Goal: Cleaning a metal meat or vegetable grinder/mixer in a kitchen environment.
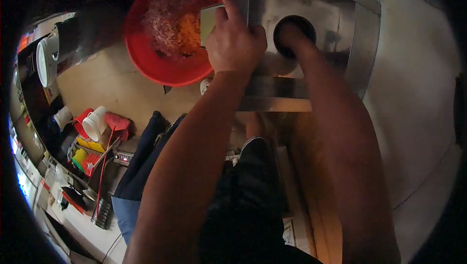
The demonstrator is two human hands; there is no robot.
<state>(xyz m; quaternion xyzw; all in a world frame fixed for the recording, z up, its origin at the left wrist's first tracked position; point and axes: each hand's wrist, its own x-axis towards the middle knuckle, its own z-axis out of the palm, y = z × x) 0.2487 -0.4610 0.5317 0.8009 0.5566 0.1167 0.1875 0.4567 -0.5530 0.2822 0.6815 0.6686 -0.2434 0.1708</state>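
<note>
Under my left hand [235, 39] is a pale greenish rectangular object [209, 25] at the inner rim of a red plastic basin [142, 59]; whether the fingers grip it is not clear. One finger stretches along the raised metal edge of a stainless steel sink [366, 45]. The basin holds wet, pinkish and orange shredded-looking contents [186, 32]. My right hand [290, 36] reaches into a dark round opening or container [312, 27] in the sink. Its fingers are hidden in the dark, and what they touch does not show.
Another person in dark trousers [138, 158] stands close at my left. White buckets [95, 123], a red dustpan [118, 121] and several plastic containers stand on the left. A pale wall [412, 100] borders the sink on the right. Part of a round metal vessel shows at the top right.
</note>
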